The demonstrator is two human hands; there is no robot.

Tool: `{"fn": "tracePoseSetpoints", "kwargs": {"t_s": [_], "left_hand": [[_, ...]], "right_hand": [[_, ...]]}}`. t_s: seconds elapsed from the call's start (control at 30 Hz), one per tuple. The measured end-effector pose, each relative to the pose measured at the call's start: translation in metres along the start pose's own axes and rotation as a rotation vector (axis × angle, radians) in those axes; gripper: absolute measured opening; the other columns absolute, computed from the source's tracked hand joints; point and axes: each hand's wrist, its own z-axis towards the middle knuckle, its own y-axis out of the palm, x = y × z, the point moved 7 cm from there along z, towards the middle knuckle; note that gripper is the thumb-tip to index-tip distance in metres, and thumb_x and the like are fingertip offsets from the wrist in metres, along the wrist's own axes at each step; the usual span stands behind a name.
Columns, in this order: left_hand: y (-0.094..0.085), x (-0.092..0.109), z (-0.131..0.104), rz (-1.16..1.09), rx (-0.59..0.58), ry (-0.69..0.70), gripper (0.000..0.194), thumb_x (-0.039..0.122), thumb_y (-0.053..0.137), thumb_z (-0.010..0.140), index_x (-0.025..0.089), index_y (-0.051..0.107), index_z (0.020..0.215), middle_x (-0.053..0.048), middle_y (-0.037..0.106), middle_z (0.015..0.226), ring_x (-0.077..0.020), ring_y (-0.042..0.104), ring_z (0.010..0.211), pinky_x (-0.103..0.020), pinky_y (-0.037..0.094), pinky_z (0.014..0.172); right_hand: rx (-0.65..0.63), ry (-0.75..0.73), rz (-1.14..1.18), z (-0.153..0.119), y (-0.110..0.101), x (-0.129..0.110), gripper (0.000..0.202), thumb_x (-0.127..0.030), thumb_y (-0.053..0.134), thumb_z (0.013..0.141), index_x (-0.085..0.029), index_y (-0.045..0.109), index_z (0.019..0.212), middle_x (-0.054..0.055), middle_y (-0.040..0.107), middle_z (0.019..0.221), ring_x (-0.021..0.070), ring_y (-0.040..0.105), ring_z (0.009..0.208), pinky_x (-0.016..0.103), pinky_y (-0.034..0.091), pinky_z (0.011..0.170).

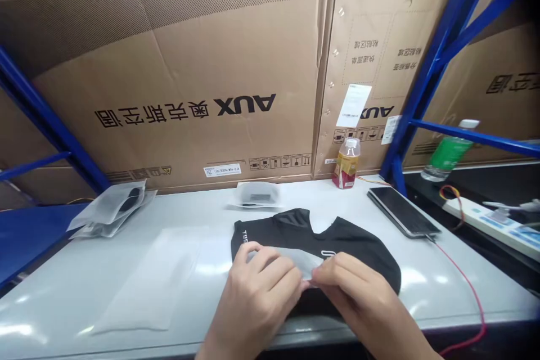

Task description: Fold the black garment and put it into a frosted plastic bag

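A black fabric piece [358,242] with white lettering lies at the front edge of the table, with a notch in its far side. On top of it is a pale, translucent strip [297,259]. My left hand [259,287] grips the strip, fingers curled over its left part and front edge. Close beside it, my right hand [358,287] pinches the strip's right end between thumb and fingers. The two hands nearly touch. They cover the near middle of the black fabric.
A flat frosted bag [147,281] lies left on the table [211,315], with filled bags [113,208] behind it. Another small bag [257,195] is at the back. A drink bottle [347,163], phone [400,211], red cable and power strip [502,225] are right. Large cartons [189,56] stand behind.
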Motion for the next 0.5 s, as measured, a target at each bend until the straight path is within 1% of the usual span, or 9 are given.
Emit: {"fn": "tracePoseSetpoints", "kwargs": {"t_s": [0.07,0.17,0.27,0.33,0.4,0.5], "left_hand": [[-0.006,-0.005,-0.001,-0.025,0.023,-0.001,0.019,0.019,0.057,0.109,0.022,0.069,0.094,0.004,0.077,0.086,-0.0190,0.071,0.086,-0.041,0.038,0.086],[-0.019,-0.015,-0.006,-0.023,0.080,0.025,0.014,0.018,0.060,0.108,0.024,0.072,0.104,0.005,0.082,0.097,-0.0208,0.076,0.098,-0.039,0.040,0.088],[-0.029,-0.021,-0.021,0.044,0.143,0.052,0.014,0.013,0.064,0.105,0.022,0.074,0.107,0.003,0.083,0.101,-0.0218,0.078,0.103,-0.037,0.042,0.089],[-0.032,-0.020,-0.036,0.097,0.181,0.077,0.014,0.008,0.067,0.102,0.020,0.074,0.108,0.001,0.084,0.101,-0.0227,0.079,0.104,-0.036,0.044,0.089],[-0.033,-0.017,-0.053,0.153,0.168,0.103,0.016,0.006,0.068,0.101,0.018,0.074,0.111,-0.002,0.084,0.104,-0.0246,0.079,0.106,-0.037,0.047,0.089],[-0.038,-0.021,-0.072,0.258,0.123,0.075,0.023,0.006,0.065,0.101,0.018,0.072,0.118,-0.004,0.084,0.107,-0.0258,0.079,0.107,-0.037,0.049,0.085]], "right_hand": [[-0.015,-0.008,-0.034,-0.002,-0.003,-0.001,0.018,-0.015,0.050,0.107,-0.025,0.065,0.104,0.000,0.068,0.088,0.0140,0.066,0.081,0.026,0.054,0.075],[-0.011,-0.015,-0.105,-0.003,-0.011,-0.002,0.020,-0.019,0.049,0.108,-0.025,0.067,0.101,0.002,0.069,0.086,0.0150,0.067,0.078,0.025,0.056,0.071],[-0.016,-0.033,-0.153,-0.003,-0.017,-0.005,0.023,-0.019,0.047,0.108,-0.026,0.069,0.102,0.002,0.069,0.084,0.0151,0.067,0.076,0.024,0.056,0.068],[-0.040,-0.060,-0.161,-0.004,-0.018,-0.009,0.026,-0.020,0.045,0.109,-0.026,0.070,0.103,0.002,0.070,0.083,0.0154,0.067,0.075,0.024,0.057,0.067],[-0.075,-0.106,-0.159,-0.008,-0.019,-0.013,0.026,-0.024,0.045,0.109,-0.026,0.071,0.107,0.003,0.071,0.082,0.0168,0.068,0.075,0.025,0.057,0.067],[-0.110,-0.146,-0.164,-0.016,-0.021,-0.013,0.026,-0.033,0.046,0.109,-0.028,0.071,0.109,0.005,0.071,0.082,0.0200,0.068,0.074,0.028,0.059,0.066]]}}
